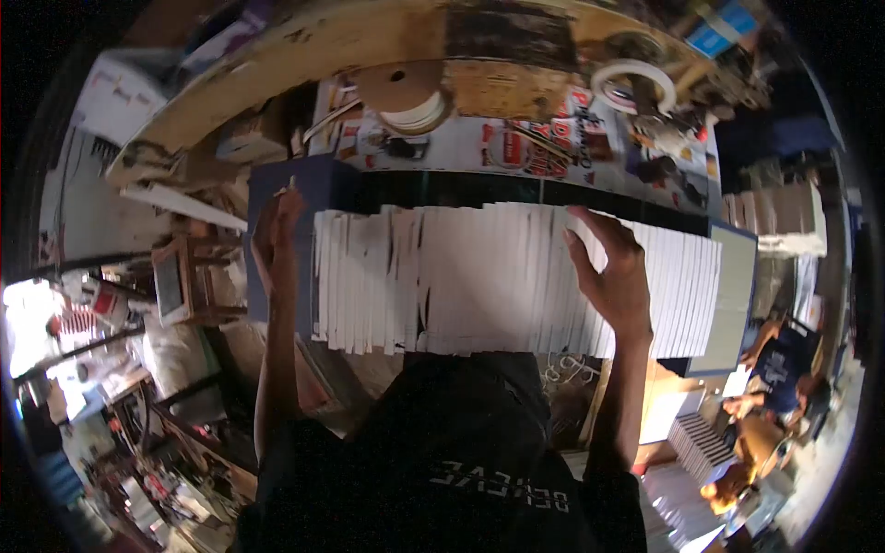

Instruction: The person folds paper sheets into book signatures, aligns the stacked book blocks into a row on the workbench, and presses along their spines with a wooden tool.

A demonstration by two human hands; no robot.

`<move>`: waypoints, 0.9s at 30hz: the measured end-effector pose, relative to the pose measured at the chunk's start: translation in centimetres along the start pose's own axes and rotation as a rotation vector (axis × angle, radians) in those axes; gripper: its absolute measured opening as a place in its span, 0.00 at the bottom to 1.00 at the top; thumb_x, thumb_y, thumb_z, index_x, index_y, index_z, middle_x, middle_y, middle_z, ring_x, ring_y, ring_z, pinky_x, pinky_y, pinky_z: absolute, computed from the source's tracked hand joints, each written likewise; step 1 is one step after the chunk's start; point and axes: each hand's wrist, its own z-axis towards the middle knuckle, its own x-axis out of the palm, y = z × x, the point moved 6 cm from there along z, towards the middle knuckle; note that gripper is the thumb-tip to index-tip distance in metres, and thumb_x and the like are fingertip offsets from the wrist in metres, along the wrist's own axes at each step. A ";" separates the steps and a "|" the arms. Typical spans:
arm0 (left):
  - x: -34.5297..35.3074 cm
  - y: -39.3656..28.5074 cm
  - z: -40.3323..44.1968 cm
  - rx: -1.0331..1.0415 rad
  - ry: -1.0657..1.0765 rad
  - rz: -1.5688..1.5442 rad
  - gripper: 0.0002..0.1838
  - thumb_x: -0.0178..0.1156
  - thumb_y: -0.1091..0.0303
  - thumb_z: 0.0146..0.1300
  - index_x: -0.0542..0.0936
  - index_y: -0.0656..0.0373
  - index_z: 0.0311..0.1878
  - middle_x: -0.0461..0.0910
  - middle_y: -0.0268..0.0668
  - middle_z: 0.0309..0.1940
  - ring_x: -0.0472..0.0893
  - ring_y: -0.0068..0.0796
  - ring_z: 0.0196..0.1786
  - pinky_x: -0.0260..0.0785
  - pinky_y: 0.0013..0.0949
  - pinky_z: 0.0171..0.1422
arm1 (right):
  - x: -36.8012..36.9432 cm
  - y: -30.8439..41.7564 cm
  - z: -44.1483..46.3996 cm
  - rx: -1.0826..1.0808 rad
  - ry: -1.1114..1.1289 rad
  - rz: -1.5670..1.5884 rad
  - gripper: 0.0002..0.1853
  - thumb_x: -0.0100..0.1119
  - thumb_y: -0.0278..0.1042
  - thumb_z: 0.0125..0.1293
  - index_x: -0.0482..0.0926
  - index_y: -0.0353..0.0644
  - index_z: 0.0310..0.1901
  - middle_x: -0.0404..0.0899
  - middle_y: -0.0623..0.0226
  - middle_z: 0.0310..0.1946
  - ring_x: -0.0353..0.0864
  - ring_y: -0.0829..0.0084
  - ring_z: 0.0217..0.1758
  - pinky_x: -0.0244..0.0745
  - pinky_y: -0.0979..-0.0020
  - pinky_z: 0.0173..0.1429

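A long row of white paper blocks (489,276), packed side by side with their edges up, stretches across the bench in front of me. My right hand (613,272) is over the right part of this row, thumb and fingers apart and curved. Whether its fingertips press on the paper I cannot tell. At the row's left end my left hand (277,238) is seen edge-on, fingers stretched away from me, over a dark blue board (263,309). A small pale spot shows at its fingertips, too small to name. A grey-green board with a blue edge (733,295) stands at the row's right end.
Beyond the row lie a spool of white tape (415,112), a white ring-shaped roll (668,81) and printed sheets (470,147). A wooden beam (369,37) crosses the back. To the right, a co-worker (779,369) sits low near stacked books (701,447). A wooden stool (189,276) stands at left.
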 end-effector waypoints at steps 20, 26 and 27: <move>3.0 8.7 -27.5 -0.293 -0.830 -0.908 0.32 0.39 0.42 0.76 0.66 0.57 0.69 0.63 0.42 0.67 0.64 0.45 0.70 0.53 0.52 0.73 | 26.4 6.6 10.1 0.763 1.355 1.667 0.35 0.34 0.59 0.77 0.52 0.45 0.77 0.48 0.62 0.79 0.49 0.67 0.80 0.46 0.64 0.80; 6.5 10.0 -26.0 -0.153 -0.865 -1.084 0.33 0.38 0.40 0.75 0.64 0.54 0.71 0.59 0.42 0.70 0.62 0.47 0.72 0.49 0.55 0.73 | 31.1 8.9 9.7 2.180 1.259 2.583 0.40 0.29 0.64 0.77 0.44 0.42 0.78 0.40 0.65 0.81 0.38 0.68 0.83 0.36 0.65 0.83; 7.0 10.2 -25.8 -0.132 -0.868 -1.105 0.33 0.38 0.40 0.75 0.63 0.54 0.71 0.59 0.42 0.70 0.61 0.47 0.72 0.49 0.55 0.74 | 31.4 8.8 9.6 2.180 1.269 2.579 0.40 0.29 0.63 0.77 0.44 0.41 0.78 0.40 0.64 0.81 0.38 0.68 0.83 0.36 0.65 0.83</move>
